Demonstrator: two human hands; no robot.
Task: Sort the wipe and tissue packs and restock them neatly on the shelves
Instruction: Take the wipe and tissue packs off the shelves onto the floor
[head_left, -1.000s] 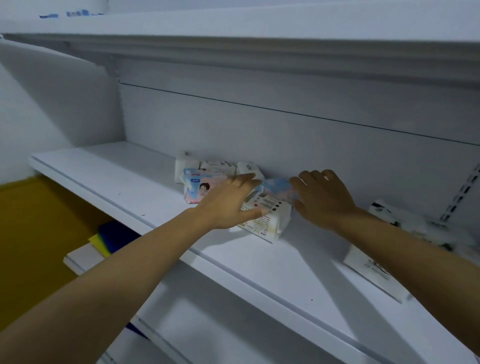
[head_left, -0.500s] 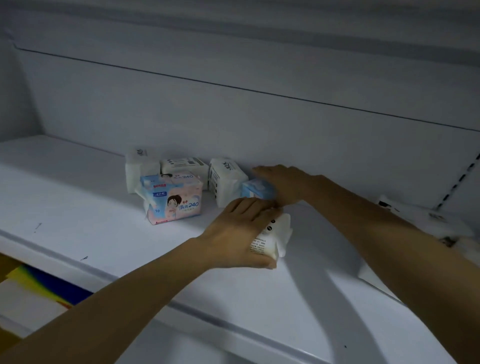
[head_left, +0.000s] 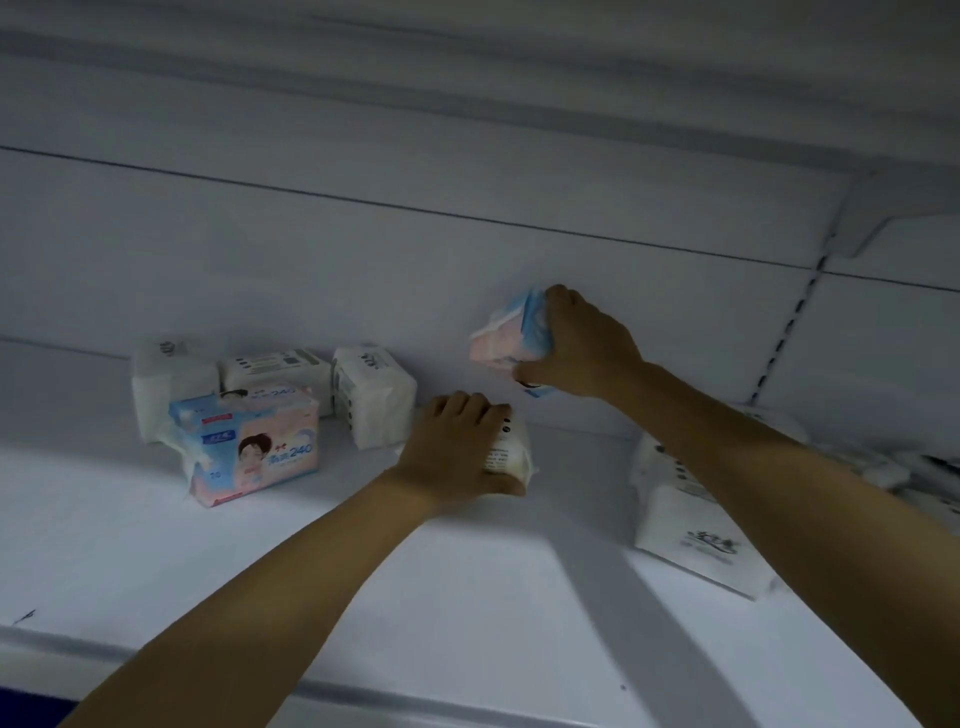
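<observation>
We count two hands and, in clear sight, seven packs on the white shelf (head_left: 156, 561). At centre left sits a cluster of four: a white soft pack (head_left: 161, 384) standing at the back, a white flat pack (head_left: 275, 366) with dark print beside it, another white pillowy pack (head_left: 374, 397) standing on end, and in front a glossy pink-and-blue pack (head_left: 249, 447) printed with a face and "240". The wrappers look like thin plastic film, crinkled at the sealed ends, the packs brick-shaped and squashy.

Our left hand (head_left: 457, 447), at frame centre, lies knuckles-up over a white pack with small print (head_left: 511, 452) resting on the shelf, fingers curled down over its top and thumb along its near edge, gripping it. Our right hand (head_left: 582, 343), just above and right of centre, is clenched round a blue-and-pink pack (head_left: 511, 332), lifted clear of the shelf near the back panel (head_left: 363, 260). At right a larger white pack (head_left: 691, 535) lies flat under the right forearm; further packs beyond it at the right edge are too blurred to count
</observation>
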